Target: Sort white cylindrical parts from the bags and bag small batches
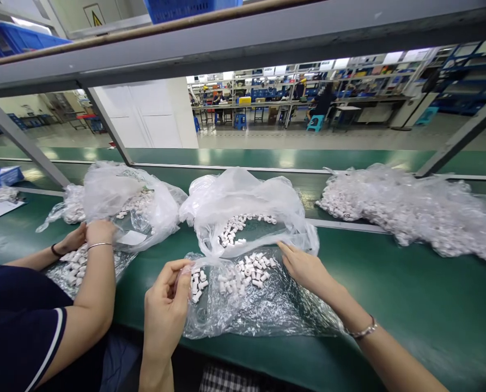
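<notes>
My left hand (167, 305) pinches the edge of a clear plastic bag (267, 316) that lies flat at the bench's front. Small white tube-like plastic fittings (255, 269) are spread on this bag. Stretched out toward the right of the pile, my right hand (308, 272) has its fingertips at the rim of a second, puffed-up translucent bag (243, 188). Nothing shows in that hand, and its thumb is partly hidden. More white fittings (230, 231) lie in the mouth of the puffed bag, just behind the first pile.
A co-worker's hands (99, 231) work at the left among another bag (157, 212) and white fittings. Filled bags (410, 209) lie at the right on the green bench (398, 283). A grey shelf frame (243, 43) crosses overhead, and its posts stand on both sides.
</notes>
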`<state>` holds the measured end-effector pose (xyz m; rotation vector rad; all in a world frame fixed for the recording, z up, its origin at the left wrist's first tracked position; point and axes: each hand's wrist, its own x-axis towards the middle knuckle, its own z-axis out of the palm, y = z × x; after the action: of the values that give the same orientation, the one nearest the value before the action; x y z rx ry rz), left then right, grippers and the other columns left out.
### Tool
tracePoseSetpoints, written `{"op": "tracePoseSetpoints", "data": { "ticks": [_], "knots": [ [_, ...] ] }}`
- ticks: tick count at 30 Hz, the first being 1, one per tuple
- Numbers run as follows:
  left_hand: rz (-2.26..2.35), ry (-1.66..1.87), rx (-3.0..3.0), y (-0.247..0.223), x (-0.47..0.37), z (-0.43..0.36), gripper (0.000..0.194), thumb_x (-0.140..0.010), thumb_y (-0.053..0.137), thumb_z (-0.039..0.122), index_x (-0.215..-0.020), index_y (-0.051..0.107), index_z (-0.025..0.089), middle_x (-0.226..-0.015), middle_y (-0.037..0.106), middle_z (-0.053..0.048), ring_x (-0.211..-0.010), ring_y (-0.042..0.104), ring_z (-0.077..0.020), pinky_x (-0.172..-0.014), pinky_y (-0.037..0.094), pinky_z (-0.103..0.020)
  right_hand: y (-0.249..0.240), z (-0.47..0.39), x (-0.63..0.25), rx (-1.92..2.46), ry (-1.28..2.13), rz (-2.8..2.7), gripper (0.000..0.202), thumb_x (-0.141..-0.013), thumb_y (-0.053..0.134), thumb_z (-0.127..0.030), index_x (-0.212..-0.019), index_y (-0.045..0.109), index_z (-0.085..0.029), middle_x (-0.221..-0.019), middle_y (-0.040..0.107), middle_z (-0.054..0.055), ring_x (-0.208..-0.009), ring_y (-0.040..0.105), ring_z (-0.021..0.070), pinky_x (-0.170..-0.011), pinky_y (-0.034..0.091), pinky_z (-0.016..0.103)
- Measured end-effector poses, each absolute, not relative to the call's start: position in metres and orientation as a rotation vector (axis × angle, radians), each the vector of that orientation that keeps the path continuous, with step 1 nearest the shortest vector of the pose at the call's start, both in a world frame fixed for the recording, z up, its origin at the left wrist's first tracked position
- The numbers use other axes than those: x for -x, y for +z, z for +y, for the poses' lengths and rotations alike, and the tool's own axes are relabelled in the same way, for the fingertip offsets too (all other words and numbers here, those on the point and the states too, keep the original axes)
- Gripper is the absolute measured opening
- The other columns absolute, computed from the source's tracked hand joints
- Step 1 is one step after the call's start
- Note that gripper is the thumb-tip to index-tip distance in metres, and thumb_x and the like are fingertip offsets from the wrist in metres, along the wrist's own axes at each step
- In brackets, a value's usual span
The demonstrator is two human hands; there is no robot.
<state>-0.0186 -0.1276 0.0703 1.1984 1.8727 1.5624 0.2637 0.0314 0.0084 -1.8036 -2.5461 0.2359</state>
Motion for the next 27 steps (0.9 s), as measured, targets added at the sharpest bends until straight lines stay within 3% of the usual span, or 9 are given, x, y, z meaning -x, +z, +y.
{"op": "tracePoseSetpoints", "data": {
  "ticks": [2, 5, 8, 12, 15, 17, 21, 23, 27],
  "knots": [
    [1.885, 1.587, -1.189, 0.070, 0.018, -0.127, 0.038, -0.087, 0.059, 0.052, -0.100, 0.065, 0.017, -0.057, 0.047, 0.002, -0.050, 0.042, -0.0103, -0.046, 0.033, -0.019, 0.009, 0.037, -0.259, 1.645, 0.340, -2.515, 0.049, -0.097, 0.024, -0.035, -0.142, 0.041, -0.024, -0.125, 0.058, 0.009, -0.097, 0.061, 0.0135, -0.074, 0.041, 0.022],
    [1.894, 1.559, -1.172, 0.069, 0.019, -0.128, 0.037, -0.087, 0.059, 0.051, -0.102, 0.065, 0.018, -0.057, 0.048, 0.003, -0.051, 0.042, -0.0103, -0.047, 0.034, -0.019, 0.007, 0.039, -0.255, 1.468, 0.499, -2.571, 0.040, -0.094, 0.037, -0.044, -0.123, 0.054, -0.020, -0.124, 0.056, 0.008, -0.107, 0.057, 0.0152, -0.086, 0.044, 0.025],
    [1.896, 1.510, -1.170, 0.069, 0.021, -0.129, 0.037, -0.088, 0.058, 0.051, -0.104, 0.064, 0.018, -0.059, 0.048, 0.002, -0.052, 0.042, -0.0107, -0.047, 0.034, -0.019, 0.002, 0.038, -0.259, 1.412, 0.589, -2.603, 0.034, -0.088, 0.049, -0.042, -0.109, 0.057, -0.017, -0.115, 0.058, 0.008, -0.100, 0.055, 0.0140, -0.082, 0.043, 0.025],
    [1.882, 1.497, -1.174, 0.071, 0.019, -0.128, 0.037, -0.088, 0.058, 0.052, -0.103, 0.063, 0.019, -0.059, 0.048, 0.003, -0.053, 0.042, -0.0109, -0.049, 0.035, -0.020, -0.003, 0.039, -0.266, 1.465, 0.894, -2.377, 0.030, -0.090, 0.036, -0.035, -0.104, 0.053, -0.014, -0.096, 0.060, 0.005, -0.079, 0.051, 0.0075, -0.074, 0.040, 0.021],
    [1.881, 1.528, -1.133, 0.075, 0.012, -0.126, 0.037, -0.087, 0.059, 0.052, -0.101, 0.063, 0.019, -0.058, 0.046, 0.003, -0.052, 0.040, -0.0109, -0.048, 0.032, -0.020, -0.005, 0.039, -0.263, 1.488, 0.970, -2.229, 0.035, -0.092, 0.026, -0.029, -0.106, 0.053, -0.013, -0.104, 0.060, 0.007, -0.094, 0.054, 0.0091, -0.088, 0.042, 0.023],
    [1.891, 1.553, -1.109, 0.077, 0.008, -0.126, 0.037, -0.087, 0.059, 0.053, -0.099, 0.063, 0.019, -0.057, 0.045, 0.003, -0.052, 0.039, -0.0109, -0.048, 0.031, -0.021, -0.007, 0.038, -0.257, 1.458, 0.923, -2.247, 0.039, -0.094, 0.025, -0.034, -0.108, 0.054, -0.013, -0.110, 0.059, 0.008, -0.100, 0.053, 0.0099, -0.094, 0.040, 0.025],
    [1.894, 1.565, -1.102, 0.079, 0.005, -0.126, 0.038, -0.086, 0.058, 0.055, -0.098, 0.064, 0.019, -0.058, 0.046, 0.003, -0.053, 0.040, -0.0110, -0.049, 0.031, -0.021, -0.015, 0.037, -0.248, 1.402, 0.747, -2.405, 0.046, -0.092, 0.037, -0.052, -0.110, 0.056, -0.015, -0.108, 0.058, 0.007, -0.090, 0.053, 0.0089, -0.083, 0.040, 0.022],
    [1.904, 1.571, -1.106, 0.078, 0.007, -0.127, 0.037, -0.087, 0.058, 0.054, -0.098, 0.064, 0.019, -0.058, 0.047, 0.003, -0.053, 0.041, -0.0113, -0.050, 0.032, -0.021, -0.016, 0.039, -0.248, 1.423, 0.722, -2.422, 0.047, -0.091, 0.039, -0.055, -0.102, 0.059, -0.013, -0.098, 0.059, 0.006, -0.082, 0.050, 0.0075, -0.076, 0.037, 0.021],
    [1.909, 1.585, -1.103, 0.076, 0.009, -0.128, 0.037, -0.087, 0.059, 0.053, -0.099, 0.065, 0.018, -0.058, 0.047, 0.003, -0.053, 0.042, -0.0114, -0.050, 0.032, -0.021, -0.011, 0.041, -0.259, 1.483, 1.027, -2.207, 0.048, -0.087, 0.044, -0.058, -0.086, 0.057, -0.012, -0.081, 0.057, 0.003, -0.071, 0.044, 0.0046, -0.067, 0.032, 0.018]
  ]
}}
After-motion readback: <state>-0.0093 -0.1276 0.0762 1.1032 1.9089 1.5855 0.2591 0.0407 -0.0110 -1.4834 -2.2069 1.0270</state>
